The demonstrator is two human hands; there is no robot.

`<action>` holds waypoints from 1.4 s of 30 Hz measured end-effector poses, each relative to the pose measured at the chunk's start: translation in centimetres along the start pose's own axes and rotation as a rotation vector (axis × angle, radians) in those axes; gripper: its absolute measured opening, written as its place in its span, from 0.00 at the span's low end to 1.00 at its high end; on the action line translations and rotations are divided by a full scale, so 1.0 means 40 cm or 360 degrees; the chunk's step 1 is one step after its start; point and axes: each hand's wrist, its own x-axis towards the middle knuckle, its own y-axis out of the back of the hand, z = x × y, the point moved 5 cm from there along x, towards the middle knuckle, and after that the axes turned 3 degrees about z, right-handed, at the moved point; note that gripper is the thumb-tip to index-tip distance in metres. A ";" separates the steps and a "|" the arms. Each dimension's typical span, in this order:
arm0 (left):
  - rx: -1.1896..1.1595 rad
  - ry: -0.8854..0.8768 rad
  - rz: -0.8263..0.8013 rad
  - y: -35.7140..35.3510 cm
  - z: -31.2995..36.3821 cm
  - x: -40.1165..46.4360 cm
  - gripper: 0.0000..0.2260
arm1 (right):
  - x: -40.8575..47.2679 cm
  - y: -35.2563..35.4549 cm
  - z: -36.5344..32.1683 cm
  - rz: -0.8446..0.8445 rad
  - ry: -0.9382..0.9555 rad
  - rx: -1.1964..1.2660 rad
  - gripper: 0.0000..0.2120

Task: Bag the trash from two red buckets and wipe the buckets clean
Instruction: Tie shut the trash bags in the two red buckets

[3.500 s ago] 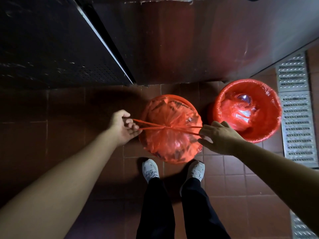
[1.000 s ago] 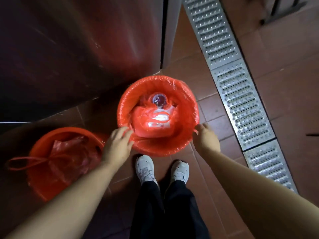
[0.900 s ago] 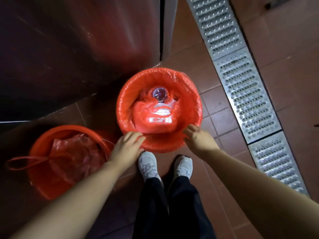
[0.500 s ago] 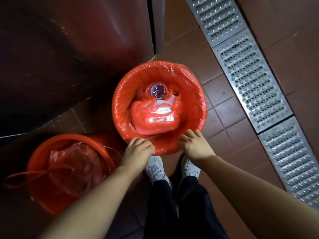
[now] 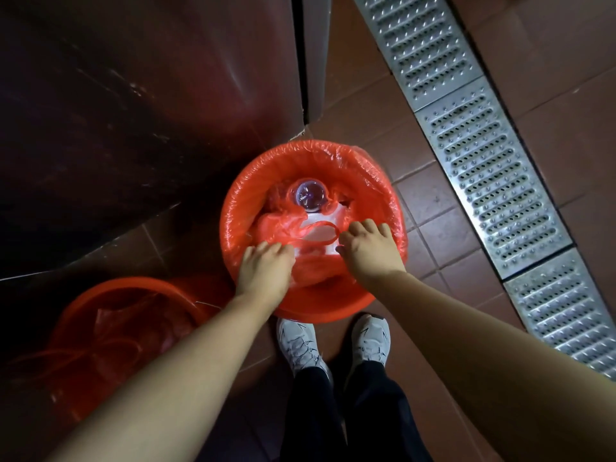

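Both our hands are inside the near red bucket (image 5: 328,306), working the red liner bag (image 5: 366,171). Right hand (image 5: 368,250): fingers curled down, fingertips pinching the bag's drawstring loop (image 5: 321,233) at its right end, knuckles up. Left hand (image 5: 265,271): fingers bent into the bunched plastic at the near-left inside of the bucket, gripping liner film; exact fingertip contact is hidden under the hand, so we can't tell how much it has. The loop lies slack between the two hands, over something white in the trash. Further in, a clear plastic bottle (image 5: 308,195) stands end-on toward the camera at the far side of the bucket, wrapped partly in red film. The liner is folded over the rim on the far and right sides; the near rim is bare plastic. Second red bucket (image 5: 110,288) sits on the floor to the left, just beside our left forearm, with its bag (image 5: 126,331) already cinched and drawstrings trailing left. Our white sneakers (image 5: 300,345) are right below the near bucket. Brown floor tiles (image 5: 430,198), metal drain grate (image 5: 483,168) running diagonally on the right, steel cabinet panel (image 5: 150,95) behind.
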 end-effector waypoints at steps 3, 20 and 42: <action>-0.0097 -0.0054 0.0300 0.040 -0.033 -0.005 0.07 | -0.009 0.037 0.055 0.0277 -0.0243 0.0164 0.13; -0.0777 0.1484 0.0248 0.041 -0.280 -0.008 0.06 | 0.019 0.073 0.187 0.0395 -0.1084 0.0701 0.09; -0.0597 0.0960 0.0175 0.116 -0.204 0.035 0.26 | 0.047 0.114 0.219 0.0090 -0.1174 0.0741 0.32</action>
